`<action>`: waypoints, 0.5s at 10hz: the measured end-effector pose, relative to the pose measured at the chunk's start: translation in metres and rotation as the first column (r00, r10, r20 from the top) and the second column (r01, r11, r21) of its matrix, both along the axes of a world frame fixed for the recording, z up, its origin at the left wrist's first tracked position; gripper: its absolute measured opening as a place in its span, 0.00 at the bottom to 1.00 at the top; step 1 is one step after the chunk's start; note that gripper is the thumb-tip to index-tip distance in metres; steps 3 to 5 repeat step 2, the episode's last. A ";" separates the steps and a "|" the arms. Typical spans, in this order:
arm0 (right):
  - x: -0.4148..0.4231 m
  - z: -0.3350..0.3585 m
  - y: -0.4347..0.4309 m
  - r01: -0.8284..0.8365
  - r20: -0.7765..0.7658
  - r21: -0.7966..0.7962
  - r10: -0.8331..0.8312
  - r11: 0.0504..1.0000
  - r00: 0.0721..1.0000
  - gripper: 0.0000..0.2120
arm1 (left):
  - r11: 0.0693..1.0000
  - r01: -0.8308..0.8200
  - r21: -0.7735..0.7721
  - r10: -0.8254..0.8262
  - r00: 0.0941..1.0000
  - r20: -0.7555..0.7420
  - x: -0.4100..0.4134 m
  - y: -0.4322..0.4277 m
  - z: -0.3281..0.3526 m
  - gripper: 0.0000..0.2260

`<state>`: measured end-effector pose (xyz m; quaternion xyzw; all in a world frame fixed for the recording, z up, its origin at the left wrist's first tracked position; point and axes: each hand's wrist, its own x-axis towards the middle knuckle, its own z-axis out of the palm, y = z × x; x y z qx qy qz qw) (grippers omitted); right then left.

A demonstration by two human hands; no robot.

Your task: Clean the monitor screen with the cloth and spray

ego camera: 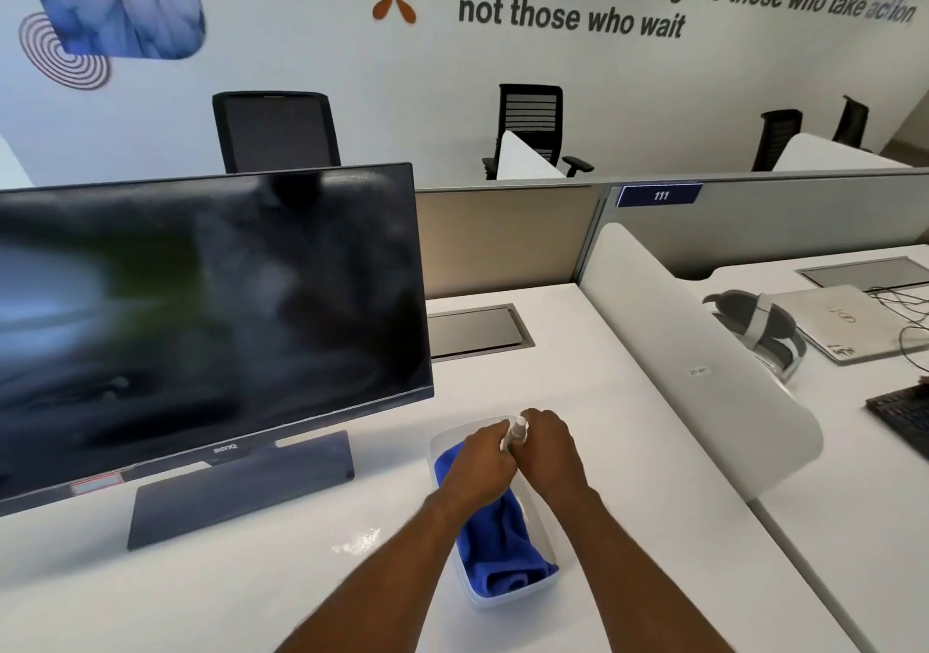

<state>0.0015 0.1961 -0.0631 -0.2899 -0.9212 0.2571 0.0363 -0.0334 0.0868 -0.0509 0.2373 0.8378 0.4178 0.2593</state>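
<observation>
Hands come first: the left hand (477,461) and right hand (548,444) are seen closed together around a small white spray bottle (517,430), held just above the far end of a clear tray (513,597) in which the blue cloth (502,547) lies bunched, untouched, directly beneath the wrists. Further back and to the left, the monitor screen (211,310) stands dark and smeary, well apart from both hands, so spraying and wiping are judged to be entirely left to do.
</observation>
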 end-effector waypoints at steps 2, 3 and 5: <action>0.000 0.022 -0.020 0.047 -0.073 0.235 -0.030 0.971 0.997 0.21 | 0.992 -0.119 0.046 0.123 0.988 -0.097 -0.005 -0.021 0.016 0.23; 0.000 0.022 -0.020 0.047 -0.073 0.235 -0.030 0.971 0.997 0.21 | 0.992 -0.119 0.046 0.123 0.988 -0.097 -0.005 -0.021 0.016 0.23; 0.000 0.022 -0.020 0.047 -0.073 0.235 -0.030 0.971 0.997 0.21 | 0.992 -0.119 0.046 0.123 0.988 -0.097 -0.005 -0.021 0.016 0.23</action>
